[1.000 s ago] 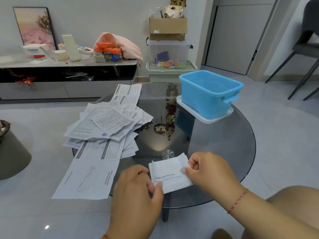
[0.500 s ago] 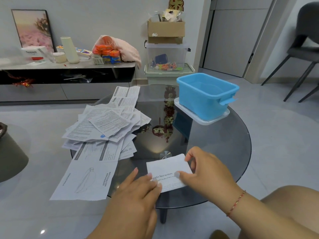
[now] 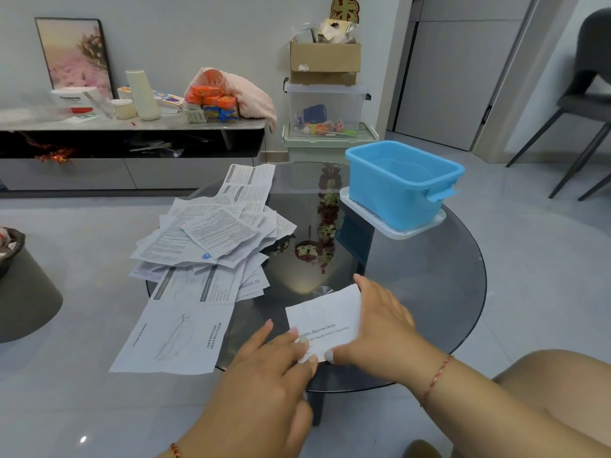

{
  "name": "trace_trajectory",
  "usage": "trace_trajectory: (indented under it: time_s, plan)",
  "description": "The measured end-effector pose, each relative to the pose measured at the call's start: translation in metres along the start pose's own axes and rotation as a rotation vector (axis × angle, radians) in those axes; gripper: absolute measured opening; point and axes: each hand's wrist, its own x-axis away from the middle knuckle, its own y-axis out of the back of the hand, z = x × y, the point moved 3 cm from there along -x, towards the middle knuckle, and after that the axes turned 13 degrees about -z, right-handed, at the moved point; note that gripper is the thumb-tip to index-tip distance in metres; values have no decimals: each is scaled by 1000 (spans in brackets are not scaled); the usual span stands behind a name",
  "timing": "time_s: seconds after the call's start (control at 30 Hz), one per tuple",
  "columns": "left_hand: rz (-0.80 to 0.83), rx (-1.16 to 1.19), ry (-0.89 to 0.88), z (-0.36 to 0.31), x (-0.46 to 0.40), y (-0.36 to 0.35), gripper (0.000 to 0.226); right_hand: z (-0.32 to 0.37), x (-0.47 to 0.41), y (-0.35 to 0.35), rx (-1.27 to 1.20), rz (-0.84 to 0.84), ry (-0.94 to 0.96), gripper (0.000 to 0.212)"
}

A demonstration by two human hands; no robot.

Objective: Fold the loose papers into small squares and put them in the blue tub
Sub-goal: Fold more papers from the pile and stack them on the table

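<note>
Folded paper (image 3: pixel 325 317) lay flat on the near part of the round glass table (image 3: pixel 429 292); the left hand (image 3: pixel 264 375) pressed its near left corner with straight fingers, gripping nothing; the right hand (image 3: pixel 380 328) lay flat along its right edge, fingers extended, thumb at the near corner; loose papers (image 3: pixel 211 239) sprawled at the left; the blue tub (image 3: pixel 401 185) stood on a white lid (image 3: pixel 393 228) at the far right.

Red cord bracelets (image 3: pixel 438 376) on bare wrists
</note>
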Motion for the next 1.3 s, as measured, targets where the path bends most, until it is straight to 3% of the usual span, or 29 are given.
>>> trace_trajectory:
  time_s: [0.2,0.53,0.77,0.87,0.93,1.03,1.1,1.2,1.3]
  plan:
    - [9,-22,-24,0,1,2,37,-7,-2,4,-80,65,-57,114]
    - [3,-26,-32,-1,1,3,33,-20,1,14,-422,130,-177,98]
    - [-11,20,-30,2,1,3,30,-42,-6,20,-500,41,-135,92]
    - [30,85,-26,3,-1,4,27,-47,-6,28,-604,-87,-123,79]
    - [88,159,-6,7,-4,7,26,-41,-3,38,-587,-144,32,64]
    - [201,131,-21,14,-12,11,32,-25,10,38,-354,34,399,43]
    - [213,47,-70,16,-16,12,40,-21,18,29,-99,136,577,61]
    - [161,-2,-103,8,-17,10,56,-20,30,26,150,163,649,89]
    - [16,48,-147,-5,-7,-1,43,-16,45,21,171,108,664,86]
